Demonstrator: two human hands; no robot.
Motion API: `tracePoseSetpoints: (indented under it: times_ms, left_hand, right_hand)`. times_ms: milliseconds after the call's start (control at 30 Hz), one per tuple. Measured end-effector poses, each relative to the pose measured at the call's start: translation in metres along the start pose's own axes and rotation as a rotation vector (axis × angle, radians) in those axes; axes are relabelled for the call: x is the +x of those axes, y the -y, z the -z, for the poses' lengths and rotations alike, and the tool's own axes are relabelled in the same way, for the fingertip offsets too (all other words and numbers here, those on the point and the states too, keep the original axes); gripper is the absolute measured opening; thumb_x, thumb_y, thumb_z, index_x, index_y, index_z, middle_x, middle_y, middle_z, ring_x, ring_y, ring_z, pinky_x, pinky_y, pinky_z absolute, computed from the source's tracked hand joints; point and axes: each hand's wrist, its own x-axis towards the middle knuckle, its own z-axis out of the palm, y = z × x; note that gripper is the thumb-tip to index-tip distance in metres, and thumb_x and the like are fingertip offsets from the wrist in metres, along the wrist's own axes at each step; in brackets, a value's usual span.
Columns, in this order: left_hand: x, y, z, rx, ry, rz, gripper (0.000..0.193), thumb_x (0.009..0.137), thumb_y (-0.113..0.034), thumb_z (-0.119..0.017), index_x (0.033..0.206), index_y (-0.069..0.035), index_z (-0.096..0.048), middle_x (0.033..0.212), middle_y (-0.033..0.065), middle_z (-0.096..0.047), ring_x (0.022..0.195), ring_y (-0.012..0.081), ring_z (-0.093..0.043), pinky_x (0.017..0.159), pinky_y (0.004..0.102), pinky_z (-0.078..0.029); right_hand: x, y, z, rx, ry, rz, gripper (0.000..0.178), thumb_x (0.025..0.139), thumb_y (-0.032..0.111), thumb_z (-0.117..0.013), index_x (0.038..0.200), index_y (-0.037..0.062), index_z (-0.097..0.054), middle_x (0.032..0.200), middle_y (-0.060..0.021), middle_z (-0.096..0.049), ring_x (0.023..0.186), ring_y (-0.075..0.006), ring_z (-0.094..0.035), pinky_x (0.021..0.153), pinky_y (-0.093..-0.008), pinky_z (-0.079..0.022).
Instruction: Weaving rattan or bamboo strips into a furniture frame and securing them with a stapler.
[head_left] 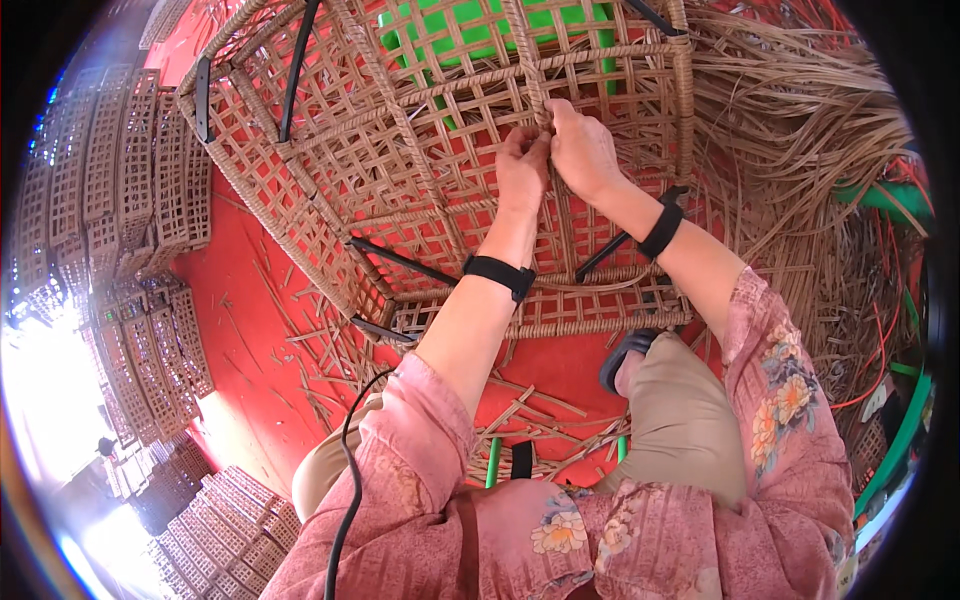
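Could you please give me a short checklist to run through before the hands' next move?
1. Left hand at the woven frame: ok, fingertips at a wrapped rib.
2. Right hand at the same spot: ok, close beside the left.
3. Strip pinched between fingertips: cannot tell, the fingers hide it.
4. Black cable clear of both hands: ok, it runs by the left sleeve.
5. Red floor free of scraps: not ok, many lie scattered.

1. Woven frame (402,118): tan-brown, an open criss-cross lattice.
2. Floor (226,272) over there: bright red.
3. Stool (462,32): vivid green.
4. Shirt (660,545): dusty pink, with peachy-orange flowers.
5. Trousers (685,420): plain beige.
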Motion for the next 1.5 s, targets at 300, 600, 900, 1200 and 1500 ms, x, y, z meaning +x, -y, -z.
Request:
tracePoseSetpoints:
  times_ms: [300,600,900,1200,1500]
  left_hand:
    - [-0.004,-0.008,-0.001,0.094,-0.032,-0.066,0.018,0.087,-0.016,-0.062,0.096,0.0,-0.062,0.078,0.0002,-0.059,0.068,0.008,-0.051,0.061,0.0232,-0.041]
    - [-0.001,0.0,0.01,0.311,-0.044,-0.101,0.02,0.088,-0.015,-0.059,0.101,0.0,-0.061,0.077,0.0031,-0.061,0.069,0.0091,-0.055,0.059,0.0247,-0.044]
    - [-0.02,-0.038,0.034,0.921,0.1,-0.176,0.037,0.09,-0.031,-0.053,0.097,0.004,-0.061,0.083,0.0182,-0.063,0.078,0.028,-0.063,0.066,0.0368,-0.049]
    - [-0.191,-0.133,-0.019,1.125,1.567,-0.107,0.016,0.072,-0.014,-0.057,0.068,0.001,-0.063,0.068,0.0204,-0.061,0.063,0.0372,-0.063,0.055,0.0448,-0.051]
    - [-0.077,-0.102,-0.013,1.042,0.737,-0.024,0.031,0.088,-0.032,-0.055,0.102,-0.005,-0.062,0.081,0.0143,-0.066,0.073,0.0233,-0.065,0.069,0.0352,-0.051]
  right_hand:
    - [0.002,-0.015,-0.001,0.038,-0.05,0.043,0.027,0.078,0.003,-0.055,0.104,-0.0013,-0.058,0.083,-0.0228,-0.063,0.081,-0.0393,-0.062,0.07,-0.0467,-0.048]
    - [0.01,-0.028,-0.018,0.882,0.179,-0.401,0.033,0.073,0.001,-0.054,0.105,-0.0021,-0.062,0.077,-0.0115,-0.065,0.073,-0.0228,-0.063,0.063,-0.0332,-0.046]
    - [0.013,-0.013,0.011,1.072,0.395,-0.697,0.02,0.073,0.015,-0.065,0.083,0.0007,-0.056,0.091,-0.0116,-0.061,0.084,-0.0216,-0.057,0.072,-0.0356,-0.045]
    - [0.002,-0.004,0.004,0.16,0.27,-0.113,0.03,0.073,0.013,-0.068,0.086,-0.0077,-0.05,0.077,-0.0271,-0.056,0.076,-0.0398,-0.058,0.069,-0.0433,-0.045]
    - [0.007,-0.031,-0.004,0.888,0.378,-0.446,0.032,0.085,0.003,-0.057,0.116,-0.0038,-0.056,0.086,-0.008,-0.064,0.069,-0.0116,-0.062,0.059,-0.0259,-0.05]
